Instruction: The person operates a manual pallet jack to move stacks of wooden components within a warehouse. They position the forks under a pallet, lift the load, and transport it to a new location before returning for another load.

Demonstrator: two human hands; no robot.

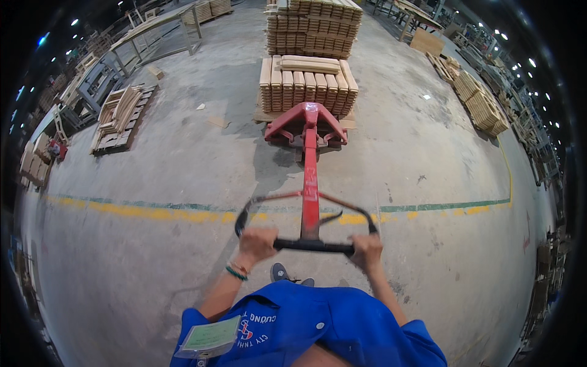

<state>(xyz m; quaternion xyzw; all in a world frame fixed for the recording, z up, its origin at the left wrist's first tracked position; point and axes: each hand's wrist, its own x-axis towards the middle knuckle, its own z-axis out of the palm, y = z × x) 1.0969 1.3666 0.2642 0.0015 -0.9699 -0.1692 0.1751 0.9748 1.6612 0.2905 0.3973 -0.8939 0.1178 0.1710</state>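
In front of me stands a red pallet jack, its long handle reaching back to my body. My left hand is wrapped round the left end of its black handlebar, and my right hand grips the right end. A small dark lever sticks out beside the handle shaft. Beyond the jack's red body, a wooden pallet carries neat layers of light wooden pieces, with a few laid crosswise on top. The forks are hidden beneath this load.
Behind the load rises a taller wood stack. To the left lie a pallet of wooden frames and a long table. More stacked wood sits at the right. A worn yellow and green line crosses the concrete floor.
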